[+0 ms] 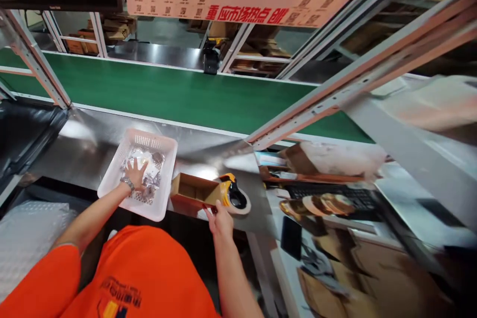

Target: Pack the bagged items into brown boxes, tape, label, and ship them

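Observation:
My left hand (136, 175) reaches into a white plastic basket (166, 179) with perforated walls. Its fingers are spread over clear plastic packets (153, 165) lying in the bottom. To the right of the basket is a small open-topped cardboard box (185, 203), whose visible inside looks bare. My right hand (222, 219) is at the box's near right corner, thumb and fingers closed on its edge. Something small and dark red shows by these fingers, too blurred to name. A yellow and black tape dispenser (234, 194) with a roll of tape sits just beyond my right hand, against the box.
Behind the metal worktop (93, 144) runs a green conveyor belt (179, 92). A slanted metal frame post (309, 102) rises at right. On the right-hand table are a keyboard (357, 203), tape rolls (320, 205), a dark phone-like slab (291, 237) and cardboard pieces. Bubble wrap (33, 238) lies left.

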A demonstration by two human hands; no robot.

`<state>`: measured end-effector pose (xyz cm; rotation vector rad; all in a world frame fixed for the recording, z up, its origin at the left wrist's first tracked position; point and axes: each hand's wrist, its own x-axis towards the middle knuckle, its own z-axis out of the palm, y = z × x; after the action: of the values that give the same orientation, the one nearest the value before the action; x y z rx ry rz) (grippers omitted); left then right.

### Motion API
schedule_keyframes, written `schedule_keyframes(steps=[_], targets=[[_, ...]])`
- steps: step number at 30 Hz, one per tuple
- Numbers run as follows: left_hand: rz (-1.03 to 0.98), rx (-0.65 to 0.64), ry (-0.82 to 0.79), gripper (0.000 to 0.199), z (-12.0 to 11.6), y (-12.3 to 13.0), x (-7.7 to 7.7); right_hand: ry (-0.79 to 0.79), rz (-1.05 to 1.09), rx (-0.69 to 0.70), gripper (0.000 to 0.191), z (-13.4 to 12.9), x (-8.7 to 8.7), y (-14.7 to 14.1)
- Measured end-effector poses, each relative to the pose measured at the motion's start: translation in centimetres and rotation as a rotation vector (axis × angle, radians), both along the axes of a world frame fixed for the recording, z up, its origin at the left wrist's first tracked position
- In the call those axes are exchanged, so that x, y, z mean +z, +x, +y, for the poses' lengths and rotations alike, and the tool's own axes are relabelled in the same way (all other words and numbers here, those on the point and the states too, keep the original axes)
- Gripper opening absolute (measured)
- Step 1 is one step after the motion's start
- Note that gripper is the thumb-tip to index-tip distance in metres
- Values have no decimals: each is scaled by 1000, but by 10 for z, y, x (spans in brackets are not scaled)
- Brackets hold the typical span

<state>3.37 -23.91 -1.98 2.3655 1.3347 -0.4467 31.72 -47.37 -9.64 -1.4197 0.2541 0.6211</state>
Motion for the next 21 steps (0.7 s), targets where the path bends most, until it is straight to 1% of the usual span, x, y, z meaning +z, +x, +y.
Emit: schedule_keyframes(steps=[1,2,3,4,7,9,12,16,18,21], targets=[[94,34,-20,161,12,4,1,-1,35,-14,42,1,3,-2],[170,55,-54,172,21,9,1,-5,63,-23,42,1,6,-3],[213,55,-77,175,27,14,1,-9,81,-20,42,2,8,-4],[236,37,-96,173,31,18,2,-11,84,-10,43,2,11,-6],[244,-5,-100,154,37,27,1,-16,69,32,47,0,15,-11],[224,-20,-102,146,39,28,-2,-40,40,57,49,-1,17,-14],[171,-48,-91,134,43,22,-9,-98,17,71,54,0,17,-18],[105,-75,-49,98,45,15,-18,-124,30,79,64,5,17,-20],[75,-73,-42,86,46,11,-20,-137,38,74,65,8,17,-20],[18,-21,-19,74,51,2,-17,-149,46,82,65,11,18,-20]])
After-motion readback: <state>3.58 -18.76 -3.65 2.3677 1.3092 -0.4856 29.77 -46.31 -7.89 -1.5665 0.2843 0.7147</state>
